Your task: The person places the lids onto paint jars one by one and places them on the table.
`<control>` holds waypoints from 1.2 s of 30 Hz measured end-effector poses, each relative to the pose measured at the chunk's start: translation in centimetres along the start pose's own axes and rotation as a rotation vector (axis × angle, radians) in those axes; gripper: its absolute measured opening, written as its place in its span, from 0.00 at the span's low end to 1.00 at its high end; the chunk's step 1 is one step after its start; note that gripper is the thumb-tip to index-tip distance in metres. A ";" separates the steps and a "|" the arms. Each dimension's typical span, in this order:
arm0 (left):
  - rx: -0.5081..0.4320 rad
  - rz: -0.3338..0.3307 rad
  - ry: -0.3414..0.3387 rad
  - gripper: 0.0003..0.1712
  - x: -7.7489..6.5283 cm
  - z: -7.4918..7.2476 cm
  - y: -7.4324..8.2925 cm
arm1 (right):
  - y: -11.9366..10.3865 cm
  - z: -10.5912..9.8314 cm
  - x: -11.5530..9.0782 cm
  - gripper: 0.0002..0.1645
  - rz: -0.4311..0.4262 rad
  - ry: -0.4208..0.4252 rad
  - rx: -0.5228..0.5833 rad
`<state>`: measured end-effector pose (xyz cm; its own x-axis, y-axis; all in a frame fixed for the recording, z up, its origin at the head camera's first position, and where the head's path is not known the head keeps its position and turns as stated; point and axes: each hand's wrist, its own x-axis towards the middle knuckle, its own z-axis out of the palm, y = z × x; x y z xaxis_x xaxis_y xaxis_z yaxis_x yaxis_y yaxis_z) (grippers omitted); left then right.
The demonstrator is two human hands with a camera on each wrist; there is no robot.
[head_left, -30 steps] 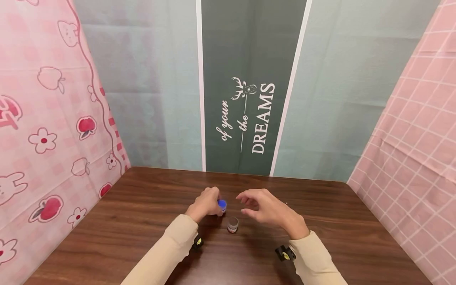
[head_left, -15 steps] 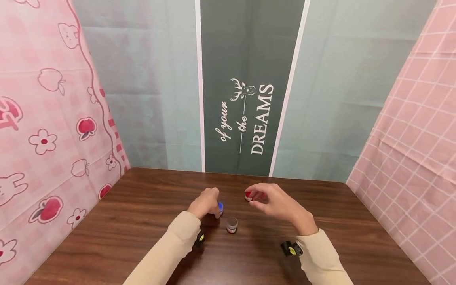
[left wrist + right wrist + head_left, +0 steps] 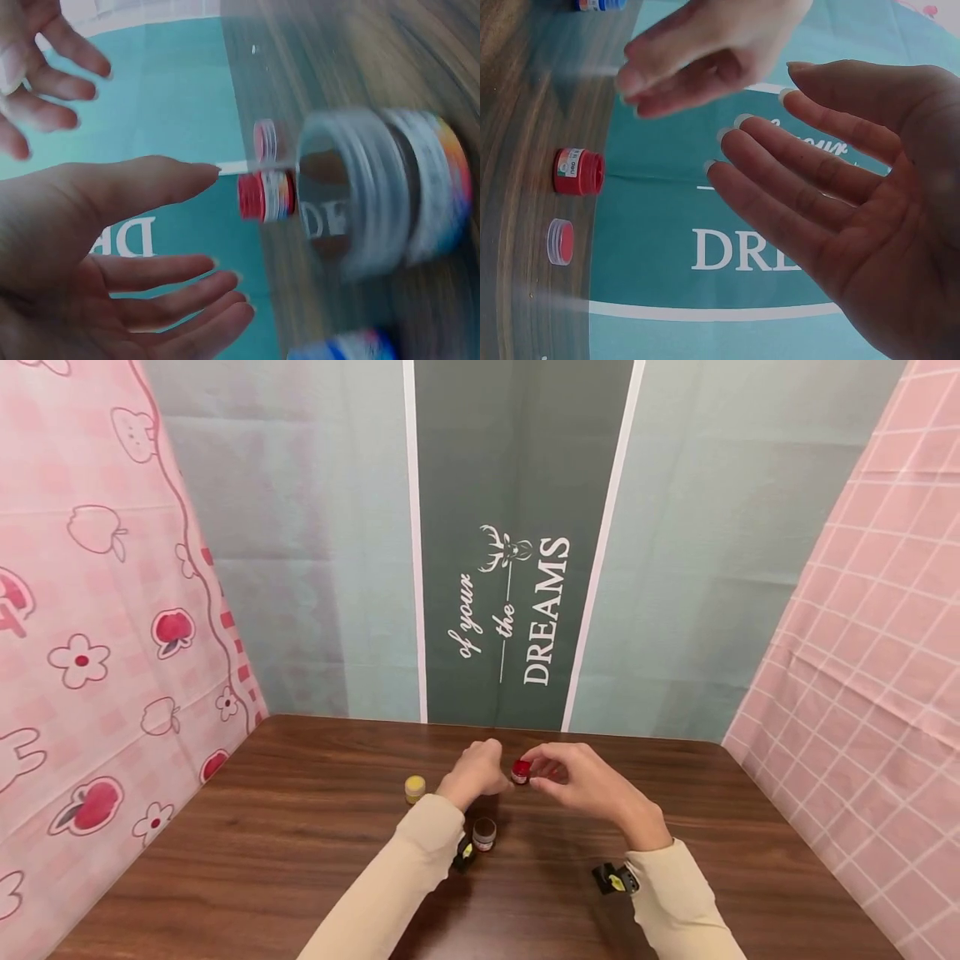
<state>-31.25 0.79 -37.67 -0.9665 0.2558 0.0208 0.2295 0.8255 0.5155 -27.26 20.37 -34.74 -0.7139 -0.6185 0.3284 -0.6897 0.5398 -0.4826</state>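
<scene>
My left hand [image 3: 476, 772] hovers over the table with nothing in it; its fingers [image 3: 176, 296] are extended in the left wrist view. Just right of its fingertips stands a small red paint jar [image 3: 520, 772], with a clear-and-red lid [image 3: 560, 242] beside it in the right wrist view. My right hand [image 3: 581, 781] is near the red jar's other side, its loosely bent fingers [image 3: 795, 176] holding nothing. A dark brown jar with a clear upper part [image 3: 484, 834] stands nearer me. The blue jar [image 3: 349, 346] is hidden behind my left hand in the head view.
A yellow jar [image 3: 415, 789] stands left of my left hand. The wooden table [image 3: 300, 835] ends at a grey-green curtain [image 3: 495, 460] with white lettering. Pink patterned cloths [image 3: 90, 610] hang at both sides.
My left hand has left the blue jar and moved right toward the red one, uncovering the yellow jar. My right hand shifted right first, which brought the red jar into view, then stayed nearly still.
</scene>
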 end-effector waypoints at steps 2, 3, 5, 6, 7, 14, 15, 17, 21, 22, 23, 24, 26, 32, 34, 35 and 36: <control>-0.020 0.009 0.020 0.19 0.6 0.6 0.5 | 0.1 -0.1 -0.1 0.14 0.001 0.002 -0.003; -0.033 0.010 0.029 0.18 0.9 0.9 0.7 | 0.1 -0.1 -0.1 0.14 0.004 0.003 -0.007; -0.046 0.012 0.046 0.17 1.4 1.5 1.0 | 0.2 -0.2 -0.2 0.14 0.009 0.006 -0.019; -0.048 0.014 0.056 0.16 1.6 1.8 1.1 | 0.2 -0.3 -0.2 0.13 0.011 0.009 -0.023; -0.044 0.011 0.064 0.16 1.8 2.0 1.2 | 0.2 -0.3 -0.2 0.13 0.013 0.011 -0.026; -0.026 -0.040 0.055 0.17 3.0 3.5 1.1 | 0.0 -0.3 -0.2 0.13 0.023 0.008 -0.018; -0.030 -0.049 0.051 0.17 3.1 3.6 1.1 | 0.0 -0.3 -0.2 0.13 0.025 0.005 -0.017; -0.037 -0.064 0.047 0.17 3.5 3.9 1.1 | 0.0 -0.3 -0.2 0.13 0.029 0.002 -0.012; -0.040 -0.082 0.052 0.19 4.1 4.4 1.1 | 0.1 -0.4 -0.3 0.14 0.043 0.002 -0.013; -0.038 -0.083 0.056 0.20 4.3 4.5 1.0 | 0.1 -0.4 -0.3 0.14 0.044 0.004 -0.012; -0.036 -0.083 0.062 0.20 4.4 4.6 1.0 | 0.1 -0.5 -0.3 0.14 0.046 0.006 -0.011; -0.031 -0.083 0.069 0.20 4.6 4.7 1.0 | 0.1 -0.5 -0.3 0.14 0.047 0.008 -0.010; -0.020 -0.082 0.085 0.20 4.8 4.9 1.0 | 0.1 -0.5 -0.3 0.14 0.047 0.011 -0.008; 0.017 -0.090 0.118 0.20 5.3 5.3 1.0 | 0.2 -0.5 -0.2 0.14 0.051 0.007 -0.011; 0.016 -0.088 0.122 0.19 5.4 5.4 0.9 | 0.2 -0.5 -0.3 0.14 0.057 0.008 -0.014; 0.014 -0.086 0.122 0.19 5.5 5.4 0.9 | 0.3 -0.5 -0.3 0.14 0.061 0.009 -0.015; 0.016 -0.086 0.120 0.19 5.5 5.4 0.9 | 0.4 -0.5 -0.3 0.14 0.065 0.008 -0.017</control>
<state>-35.71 5.64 -41.75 -0.9892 0.1229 0.0800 0.1466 0.8499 0.5061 -27.35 21.02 -34.62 -0.7582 -0.5771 0.3036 -0.6438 0.5886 -0.4889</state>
